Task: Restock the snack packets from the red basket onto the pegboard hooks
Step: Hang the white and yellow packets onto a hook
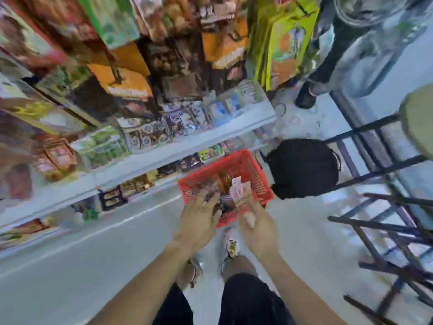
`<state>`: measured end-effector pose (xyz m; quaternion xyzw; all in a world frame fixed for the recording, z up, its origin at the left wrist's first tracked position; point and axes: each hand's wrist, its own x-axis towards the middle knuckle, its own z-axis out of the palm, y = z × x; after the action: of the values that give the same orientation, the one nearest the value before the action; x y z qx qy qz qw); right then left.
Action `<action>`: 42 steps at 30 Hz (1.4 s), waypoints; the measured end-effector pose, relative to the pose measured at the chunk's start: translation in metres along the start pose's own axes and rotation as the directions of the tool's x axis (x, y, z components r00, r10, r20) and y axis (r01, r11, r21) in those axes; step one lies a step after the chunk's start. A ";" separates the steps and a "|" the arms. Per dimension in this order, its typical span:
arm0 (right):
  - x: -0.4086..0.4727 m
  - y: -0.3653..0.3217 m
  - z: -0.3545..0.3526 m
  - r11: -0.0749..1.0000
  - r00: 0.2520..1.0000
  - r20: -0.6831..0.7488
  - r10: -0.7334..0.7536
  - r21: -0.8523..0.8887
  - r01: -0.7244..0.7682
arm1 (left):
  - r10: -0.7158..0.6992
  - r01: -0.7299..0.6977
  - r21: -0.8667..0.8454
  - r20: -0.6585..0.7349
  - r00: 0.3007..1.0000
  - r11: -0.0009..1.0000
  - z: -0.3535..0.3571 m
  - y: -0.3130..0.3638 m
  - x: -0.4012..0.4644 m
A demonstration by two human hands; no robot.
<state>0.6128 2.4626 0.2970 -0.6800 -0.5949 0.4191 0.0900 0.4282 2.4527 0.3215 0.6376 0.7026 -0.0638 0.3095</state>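
Red basket [253, 174] sits on the floor just below the bottom shelf [145, 158], between the person's feet and the black bag [304, 168]. Snack packets [222, 181] lie loose inside it, brownish and dark ones, blurred, no count possible. Right hand [256, 227] grips a pale pink-and-white packet [239, 191] by its lower end, fingers wrapped around it, packet standing up out of the basket. Left hand [199, 219] reaches into the near-left corner, fingers spread and relaxed over the pile; looks like it holds nothing, but the fingertips are smeared so contact is unclear. Step in hand, as I read it: lifting stock out before hanging. To do it well: shift the grip so the header end with the hang hole stays free and upright, take one packet or a same-type stack per hand, don't crush the contents, then match it to the peg already carrying that product and slide the hole fully onto the hook. Hanging packets [131, 83] fill the upper view, orange, green and brown, heavily motion-blurred; the hooks and pegboard itself can't be made out, nor any free peg. Labels are unreadable everywhere. Basket's near rim is hidden behind both hands. Another person's legs [314, 76] stand top right, cut off above. Dark metal stool frames [386, 233] crowd the right edge, partly out of frame.
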 end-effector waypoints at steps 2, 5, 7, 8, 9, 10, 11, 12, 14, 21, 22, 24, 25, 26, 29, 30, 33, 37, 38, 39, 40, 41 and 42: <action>0.036 0.046 0.028 0.998 0.998 -0.011 0.059 -0.016 -0.059 | 0.006 -0.006 -0.024 0.017 1.000 1.000 0.048 -0.016 0.043; 0.103 0.108 0.065 0.994 0.994 -0.031 0.100 -0.040 -0.102 | 0.028 -0.028 -0.022 0.028 0.999 0.999 0.130 -0.045 0.116; 0.151 0.147 0.092 0.992 0.993 -0.037 0.111 -0.053 -0.113 | 0.054 -0.052 -0.046 0.029 0.998 0.998 0.182 -0.056 0.166; 0.176 0.167 0.106 0.991 0.993 -0.031 0.115 -0.068 -0.116 | 0.065 -0.063 -0.064 0.031 0.997 0.996 0.205 -0.059 0.190; 0.199 0.184 0.120 0.989 0.992 -0.008 0.123 -0.087 -0.123 | 0.076 -0.073 -0.078 0.035 0.997 0.994 0.226 -0.062 0.214; 0.221 0.201 0.133 0.985 0.991 0.027 0.134 -0.114 -0.130 | 0.088 -0.085 -0.087 0.029 0.996 0.993 0.246 -0.065 0.238; 0.244 0.218 0.146 0.981 0.988 0.061 0.140 -0.143 -0.131 | 0.105 -0.103 -0.092 0.018 0.994 0.990 0.266 -0.069 0.264; 0.265 0.232 0.158 0.974 0.984 0.090 0.156 -0.179 -0.138 | 0.122 -0.121 -0.097 0.011 0.992 0.988 0.284 -0.074 0.288; 0.306 0.262 0.180 0.955 0.971 0.121 0.206 -0.239 -0.173 | 0.155 -0.155 -0.109 -0.004 0.988 0.982 0.317 -0.085 0.337; 0.402 0.318 0.230 0.878 0.922 0.223 0.317 -0.436 -0.197 | 0.248 -0.246 -0.074 0.014 0.969 0.966 0.386 -0.103 0.438; 0.407 0.318 0.233 0.878 0.916 0.245 0.318 -0.440 -0.187 | 0.248 -0.247 -0.063 0.007 0.969 0.967 0.389 -0.103 0.444; 0.409 0.318 0.239 0.887 0.908 0.284 0.307 -0.432 -0.165 | 0.251 -0.250 -0.036 0.014 0.968 0.968 0.389 -0.103 0.447; 0.408 0.316 0.242 0.881 0.908 0.287 0.304 -0.448 -0.153 | 0.251 -0.251 -0.014 0.029 0.967 0.968 0.388 -0.102 0.447; 0.406 0.312 0.243 0.872 0.907 0.290 0.304 -0.468 -0.143 | 0.254 -0.255 0.016 0.061 0.965 0.967 0.388 -0.100 0.446; 0.405 0.312 0.250 0.867 0.878 0.354 0.321 -0.484 -0.121 | 0.246 -0.256 0.066 0.122 0.961 0.965 0.389 -0.093 0.440; 0.407 0.314 0.252 0.869 0.859 0.390 0.331 -0.481 -0.116 | 0.241 -0.250 0.077 0.118 0.963 0.965 0.392 -0.091 0.439; 0.407 0.318 0.255 0.878 0.847 0.414 0.333 -0.465 -0.118 | 0.231 -0.240 0.105 0.094 0.969 0.965 0.400 -0.084 0.438; 0.407 0.322 0.258 0.880 0.840 0.433 0.327 -0.464 -0.103 | 0.212 -0.211 0.185 0.011 0.977 0.960 0.411 -0.075 0.439; 0.408 0.323 0.259 0.872 0.838 0.428 0.338 -0.477 -0.109 | 0.213 -0.208 0.218 -0.003 0.977 0.954 0.413 -0.074 0.439; 0.409 0.324 0.258 0.852 0.840 0.414 0.352 -0.513 -0.104 | 0.220 -0.211 0.239 -0.013 0.975 0.948 0.415 -0.073 0.439; 0.410 0.324 0.258 0.832 0.841 0.405 0.358 -0.547 -0.091 | 0.220 -0.208 0.249 -0.022 0.975 0.946 0.417 -0.073 0.440; 0.410 0.326 0.257 0.819 0.842 0.406 0.357 -0.568 -0.073 | 0.216 -0.202 0.251 -0.032 0.976 0.947 0.420 -0.074 0.442; 0.410 0.326 0.256 0.812 0.845 0.403 0.353 -0.580 -0.063 | 0.213 -0.196 0.247 -0.041 0.976 0.949 0.423 -0.075 0.444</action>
<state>0.6540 2.6386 -0.2572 -0.6101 -0.6107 0.3984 -0.3101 0.5093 2.6145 -0.2685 0.7417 0.6296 -0.0950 0.2109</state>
